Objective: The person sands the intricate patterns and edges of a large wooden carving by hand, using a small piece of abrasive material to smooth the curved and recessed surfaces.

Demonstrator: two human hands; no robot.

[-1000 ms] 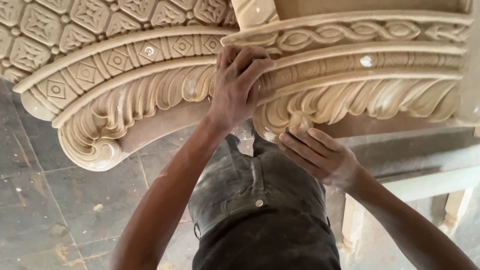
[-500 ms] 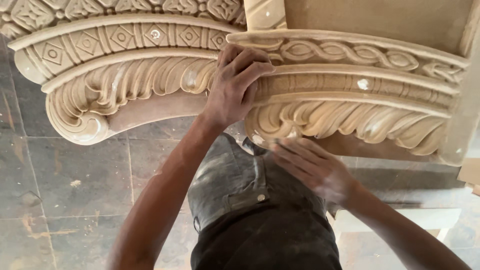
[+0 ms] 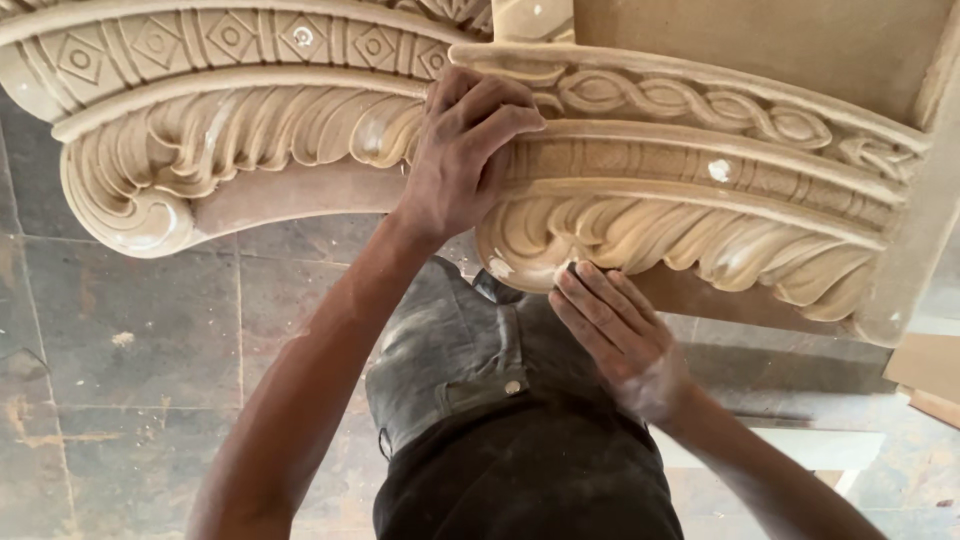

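A large pale carved wooden piece [image 3: 700, 150] fills the top of the view, with braided bands, diamond panels and a row of leaf carving. My left hand [image 3: 465, 150] rests on its middle, fingers curled over the raised ridge and gripping it. My right hand [image 3: 610, 330] is below it. Its fingers lie straight and together, with the tips pressed against the lower edge of the leaf carving [image 3: 560, 240]. A small dark sliver shows under those fingertips; I cannot tell what it is. White filler spots dot the carving.
A scroll end [image 3: 130, 210] of the carving curls at the left. A dark stone tile floor [image 3: 130, 350] lies below. My dusty grey trousers and dark shirt [image 3: 500, 440] fill the lower middle. Pale boards [image 3: 920, 370] lie at the right edge.
My right hand has moved up from below the carving until its fingertips touch the leaf edge. My left hand has kept its grip. The view has shifted, so the carving sits further left.
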